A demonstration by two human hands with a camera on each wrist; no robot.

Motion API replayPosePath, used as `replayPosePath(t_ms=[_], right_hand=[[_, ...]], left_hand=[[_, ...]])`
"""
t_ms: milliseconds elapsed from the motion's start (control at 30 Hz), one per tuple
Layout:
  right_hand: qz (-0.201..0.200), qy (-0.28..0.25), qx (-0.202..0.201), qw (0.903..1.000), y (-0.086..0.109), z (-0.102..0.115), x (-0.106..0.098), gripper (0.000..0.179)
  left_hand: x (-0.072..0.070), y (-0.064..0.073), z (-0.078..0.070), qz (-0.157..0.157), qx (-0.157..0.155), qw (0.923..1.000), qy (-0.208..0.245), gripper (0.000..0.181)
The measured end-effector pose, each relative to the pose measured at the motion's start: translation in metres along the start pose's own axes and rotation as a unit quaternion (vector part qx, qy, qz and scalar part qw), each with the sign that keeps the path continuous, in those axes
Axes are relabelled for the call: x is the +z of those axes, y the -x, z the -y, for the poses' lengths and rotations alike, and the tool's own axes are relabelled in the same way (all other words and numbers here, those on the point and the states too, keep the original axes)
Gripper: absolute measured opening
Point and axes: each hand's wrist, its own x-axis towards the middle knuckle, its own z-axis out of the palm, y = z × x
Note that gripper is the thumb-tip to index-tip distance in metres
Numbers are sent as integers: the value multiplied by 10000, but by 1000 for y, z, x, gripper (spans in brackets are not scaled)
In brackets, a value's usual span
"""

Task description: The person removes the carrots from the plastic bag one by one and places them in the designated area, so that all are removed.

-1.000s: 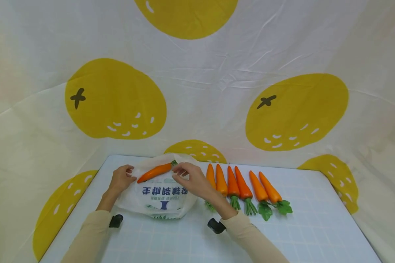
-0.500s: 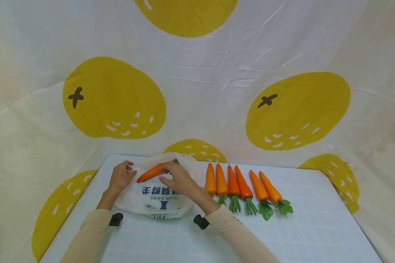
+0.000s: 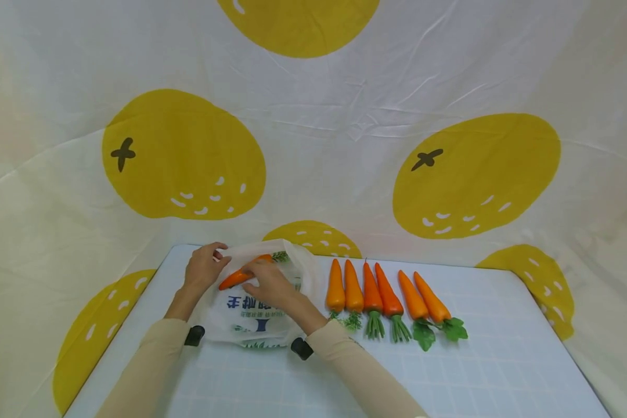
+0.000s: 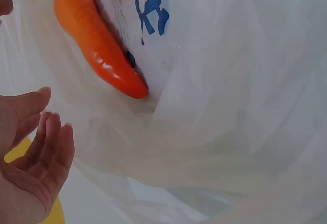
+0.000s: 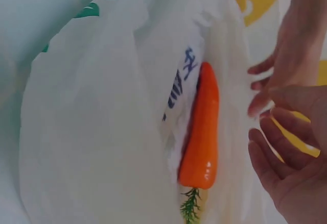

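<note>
A white plastic bag (image 3: 230,319) with blue lettering lies on the table at the left, its mouth raised at the far side. Inside it, on a printed layer, rests one orange carrot (image 5: 202,137) with a feathery green top. My left hand (image 3: 205,268) is at the bag's left edge, with fingers loosely bent and apart from the thumb in the left wrist view. Over the carrot in the head view is my right hand (image 3: 269,284), hiding the carrot's middle. The right wrist view shows this hand's fingers parted with nothing between them, to one side of the carrot.
To the right of the bag several carrots lie in a row: a pair of orange ones (image 3: 353,287), a redder pair (image 3: 372,290) and a leafy pair (image 3: 431,299). A white cloth with yellow fruit prints (image 3: 313,174) hangs behind the table (image 3: 507,348).
My right hand has moved left from the carrot's leafy end to over its middle. My left hand has shifted slightly up and right, and the bag's mouth stands a little more raised.
</note>
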Motion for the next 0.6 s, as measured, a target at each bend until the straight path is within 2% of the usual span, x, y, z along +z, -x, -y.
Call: replayPosePath(t_ms=[233,467,600], right_hand=[[2,190,19,9998,-12,1,10,23],[30,638,108,9979,-18,3,16,29],[135,878,332,9955,-21,3,19,33]], left_hand=[[-3,-11,-7,-144,94,9997,155,17],[-5,-20,-4,-42,90,9989,460,18],[-5,-23,0,49,44,9981,606,21]])
